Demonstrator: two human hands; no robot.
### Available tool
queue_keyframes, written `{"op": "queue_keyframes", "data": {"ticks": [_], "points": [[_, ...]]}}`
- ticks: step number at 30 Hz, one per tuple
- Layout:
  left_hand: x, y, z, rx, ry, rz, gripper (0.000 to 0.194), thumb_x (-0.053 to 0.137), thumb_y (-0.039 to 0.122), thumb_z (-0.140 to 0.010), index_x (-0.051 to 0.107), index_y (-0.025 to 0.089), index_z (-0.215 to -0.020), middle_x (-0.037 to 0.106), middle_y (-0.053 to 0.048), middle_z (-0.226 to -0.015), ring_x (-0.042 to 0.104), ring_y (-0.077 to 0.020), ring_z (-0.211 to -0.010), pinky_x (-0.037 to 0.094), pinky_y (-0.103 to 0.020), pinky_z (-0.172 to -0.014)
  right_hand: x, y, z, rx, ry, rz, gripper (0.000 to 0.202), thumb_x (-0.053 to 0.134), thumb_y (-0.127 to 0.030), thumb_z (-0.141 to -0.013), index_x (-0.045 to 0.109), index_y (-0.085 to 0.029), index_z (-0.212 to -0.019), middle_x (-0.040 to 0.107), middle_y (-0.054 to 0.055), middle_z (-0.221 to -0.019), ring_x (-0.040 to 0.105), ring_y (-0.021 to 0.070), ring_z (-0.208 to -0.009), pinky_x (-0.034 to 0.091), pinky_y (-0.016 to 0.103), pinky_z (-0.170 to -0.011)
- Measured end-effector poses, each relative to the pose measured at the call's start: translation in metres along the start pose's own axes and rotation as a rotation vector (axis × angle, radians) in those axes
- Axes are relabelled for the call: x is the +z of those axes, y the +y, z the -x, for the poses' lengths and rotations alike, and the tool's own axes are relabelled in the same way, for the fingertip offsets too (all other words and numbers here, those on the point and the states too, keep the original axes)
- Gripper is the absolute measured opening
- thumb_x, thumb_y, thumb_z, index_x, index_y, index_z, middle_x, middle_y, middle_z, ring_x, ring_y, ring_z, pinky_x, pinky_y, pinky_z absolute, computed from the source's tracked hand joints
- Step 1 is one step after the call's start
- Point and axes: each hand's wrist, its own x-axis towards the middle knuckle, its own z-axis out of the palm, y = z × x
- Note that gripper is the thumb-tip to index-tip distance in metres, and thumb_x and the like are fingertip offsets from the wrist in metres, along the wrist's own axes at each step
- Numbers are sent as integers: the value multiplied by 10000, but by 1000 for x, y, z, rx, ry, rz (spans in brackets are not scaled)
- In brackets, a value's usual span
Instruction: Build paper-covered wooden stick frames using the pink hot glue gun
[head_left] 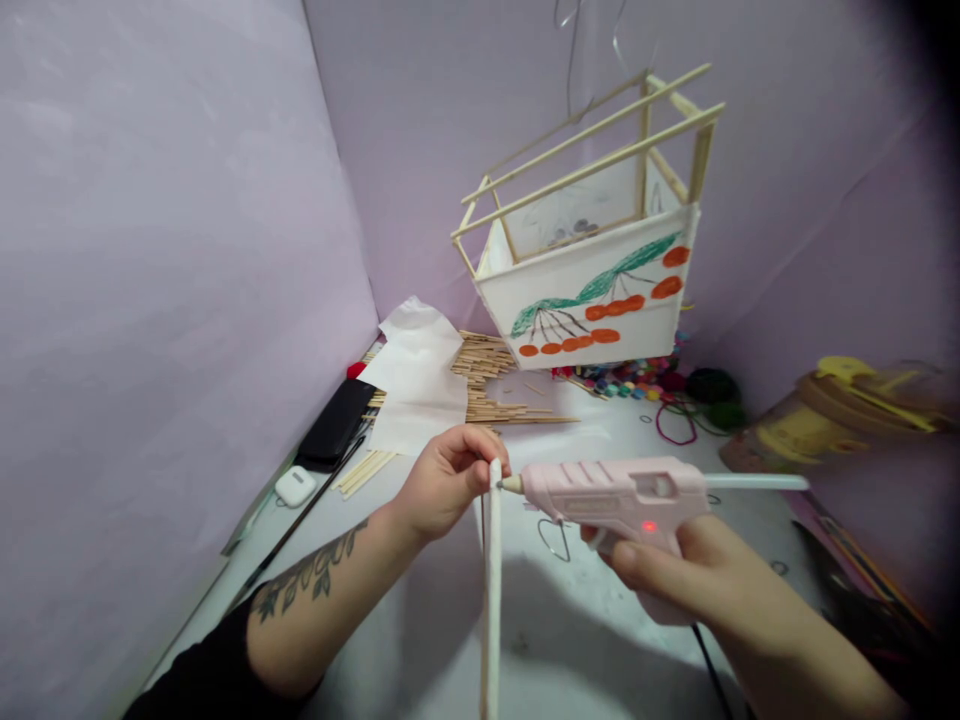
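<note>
My left hand pinches the far end of a long white-faced wooden stick, its thumb and fingers closed around the tip. The stick runs toward me and leaves the picture at the bottom. In my right hand is a pale pink hot glue gun, its small red light on and my fingers wrapped around the handle and trigger. The gun's nozzle points left and meets the stick near its top end, close to my left fingertips. A whitish glue stick protrudes from the gun's back.
A stick-framed box with painted red berries hangs behind my hands. White paper lies over piled wooden sticks. A black case and white earphone case lie left; a lidded cup stands right. Light walls enclose the table.
</note>
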Motion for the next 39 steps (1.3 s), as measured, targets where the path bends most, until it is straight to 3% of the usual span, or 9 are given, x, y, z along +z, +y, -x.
{"op": "queue_keyframes", "data": {"ticks": [13,20,39], "points": [[1,-2,4,18,-42,41,265,736,405,-775,620,167,-757,579,9,-704,526,-98,-666,404,-210,-631,0,7,-5,-25,68,-6,528,676,-643,-665,662,-157,-870,498,-9,-601,408,106,-529,306,238,-467],[2,-1,4,6,-27,38,280,740,418,-767,619,165,-757,576,5,-695,523,-106,-661,406,-221,-626,0,8,-5,8,2,-22,496,652,-623,-707,635,-170,-906,477,-22,-583,371,94,-496,274,228,-448],[4,1,4,4,-2,13,330,741,461,-751,594,166,-733,548,10,-678,494,-107,-638,383,-225,-592,3,5,-1,31,14,-79,534,678,-656,-656,647,-179,-894,462,-21,-567,356,87,-480,268,213,-428]]}}
